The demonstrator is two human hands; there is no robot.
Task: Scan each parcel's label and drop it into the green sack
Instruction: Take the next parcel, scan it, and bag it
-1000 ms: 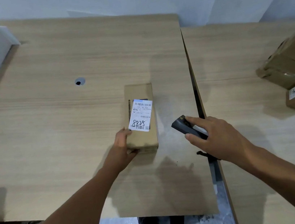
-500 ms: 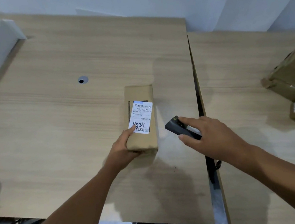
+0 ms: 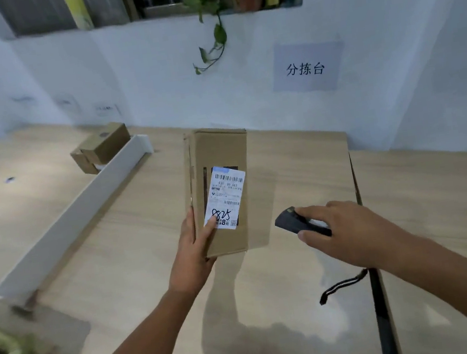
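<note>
Head view: noted left hand (image 3: 194, 251) curled round near-left corner of parcel (image 3: 217, 155), thumb pressed on label (image 3: 226, 198); parcel held tilted above table (image 3: 300, 167). Right hand (image 3: 344, 230) wrapped round black scanner (image 3: 292, 222), nose toward parcel, just apart. White divider (image 3: 67, 221) left, table seam (image 3: 379, 306) right. Handwritten "8825", printed "8元"; wall sign (image 3: 305, 68) "分拣台".

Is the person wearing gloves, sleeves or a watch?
No gloves, sleeves, watch or rings show. Both forearms are bare to the picture's edge, and so are the left hand and right hand. A thin black cord dangles under the right wrist.
</note>
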